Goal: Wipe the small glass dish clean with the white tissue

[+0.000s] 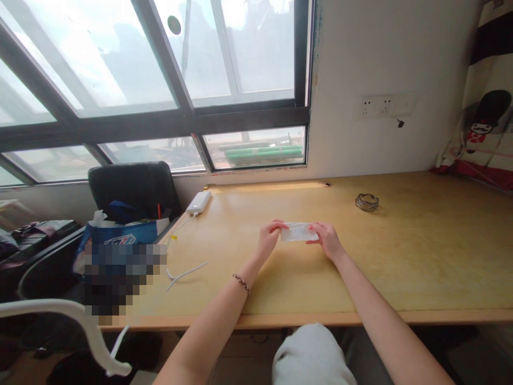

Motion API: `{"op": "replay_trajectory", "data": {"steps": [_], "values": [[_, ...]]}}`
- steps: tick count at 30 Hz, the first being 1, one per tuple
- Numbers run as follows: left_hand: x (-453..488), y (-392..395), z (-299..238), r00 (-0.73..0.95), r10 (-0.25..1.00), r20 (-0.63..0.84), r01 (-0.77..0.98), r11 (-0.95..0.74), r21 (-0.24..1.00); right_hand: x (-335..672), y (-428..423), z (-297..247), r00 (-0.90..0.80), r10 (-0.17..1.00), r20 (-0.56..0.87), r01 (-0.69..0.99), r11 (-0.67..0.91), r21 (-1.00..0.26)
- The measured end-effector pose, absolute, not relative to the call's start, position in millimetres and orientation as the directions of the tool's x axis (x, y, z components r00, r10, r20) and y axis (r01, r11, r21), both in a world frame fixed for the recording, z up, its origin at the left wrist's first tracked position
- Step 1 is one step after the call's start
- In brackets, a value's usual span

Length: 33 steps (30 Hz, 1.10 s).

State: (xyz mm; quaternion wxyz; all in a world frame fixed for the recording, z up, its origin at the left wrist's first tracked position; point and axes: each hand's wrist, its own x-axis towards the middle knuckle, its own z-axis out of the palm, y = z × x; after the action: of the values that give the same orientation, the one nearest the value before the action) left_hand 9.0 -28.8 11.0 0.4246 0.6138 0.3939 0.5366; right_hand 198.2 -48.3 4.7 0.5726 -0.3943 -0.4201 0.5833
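A flat white strip that looks like a folded tissue (297, 231) is stretched level between my two hands, over the middle of the wooden table (425, 251). Its left end is pinched by my left hand (272, 235), thumb and fingers closed on it. My right hand (326, 239) grips the opposite end, with the fingertips lying across the front of the strip. Faint creases show along its surface. On my left wrist sits a braided bracelet (242, 283).
A dark openwork ring-shaped item (366, 202) lies at the back right of the table. Toward the left edge are a white power bank (199, 203) and its white cable (187, 273). Beyond that edge, a blue bag (120, 235) rests by a black chair (134, 184).
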Motion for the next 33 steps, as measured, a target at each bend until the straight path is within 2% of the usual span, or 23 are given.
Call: {"op": "replay_trajectory", "data": {"steps": [4, 6, 10, 12, 14, 17, 19, 22, 24, 26, 30, 32, 33], "values": [[11.4, -32.3, 14.0, 0.174, 0.967, 0.184, -0.173, -0.154, 0.973, 195.3, -47.2, 1.6, 0.033, 0.996, 0.085, -0.232, 0.090, -0.969], [13.0, -33.2, 15.2, 0.206, 0.974, 0.100, -0.212, -0.055, 0.976, 194.2, -46.7, 0.3, 0.046, 0.990, 0.134, -0.195, 0.140, -0.971], [16.4, -33.3, 13.3, 0.264, 0.960, -0.097, -0.061, 0.117, 0.991, 193.7, -46.8, 0.8, 0.031, 0.980, 0.195, -0.136, 0.197, -0.971], [18.0, -33.5, 10.6, 0.301, 0.942, -0.150, 0.032, 0.147, 0.989, 193.8, -46.2, 1.1, 0.027, 0.978, 0.205, -0.120, 0.207, -0.971], [20.0, -34.2, 8.0, 0.306, 0.940, -0.149, 0.055, 0.139, 0.989, 193.1, -44.7, 0.3, 0.067, 0.978, 0.198, -0.128, 0.205, -0.970], [23.9, -35.9, 5.3, 0.244, 0.966, -0.085, -0.019, 0.093, 0.996, 189.0, -43.3, -2.9, 0.121, 0.985, 0.123, -0.194, 0.144, -0.970], [26.5, -37.0, 4.2, 0.209, 0.977, -0.037, -0.079, 0.055, 0.995, 184.7, -44.5, -4.9, 0.072, 0.994, 0.082, -0.239, 0.097, -0.966], [29.0, -37.9, 2.5, 0.197, 0.980, 0.002, -0.143, 0.027, 0.989, 179.7, -47.3, -6.4, -0.013, 0.995, 0.099, -0.262, 0.092, -0.961], [29.4, -37.3, 1.4, 0.188, 0.982, 0.006, -0.164, 0.026, 0.986, 179.7, -47.2, -6.9, -0.005, 0.995, 0.101, -0.262, 0.096, -0.960], [28.9, -36.0, 0.5, 0.175, 0.984, 0.006, -0.169, 0.024, 0.985, 182.5, -44.4, -7.9, 0.053, 0.996, 0.069, -0.249, 0.080, -0.965], [27.3, -34.7, 0.5, 0.169, 0.986, -0.004, -0.143, 0.029, 0.989, 190.4, -36.5, -11.3, 0.297, 0.953, 0.063, -0.137, 0.108, -0.985], [27.3, -35.9, 1.6, 0.195, 0.981, -0.025, -0.163, 0.057, 0.985, 192.6, -35.4, -11.2, 0.345, 0.937, 0.056, -0.173, 0.123, -0.977], [27.6, -36.8, 2.1, 0.210, 0.977, -0.036, -0.203, 0.079, 0.976, 193.1, -36.0, -9.9, 0.309, 0.951, 0.026, -0.250, 0.108, -0.962]]}}
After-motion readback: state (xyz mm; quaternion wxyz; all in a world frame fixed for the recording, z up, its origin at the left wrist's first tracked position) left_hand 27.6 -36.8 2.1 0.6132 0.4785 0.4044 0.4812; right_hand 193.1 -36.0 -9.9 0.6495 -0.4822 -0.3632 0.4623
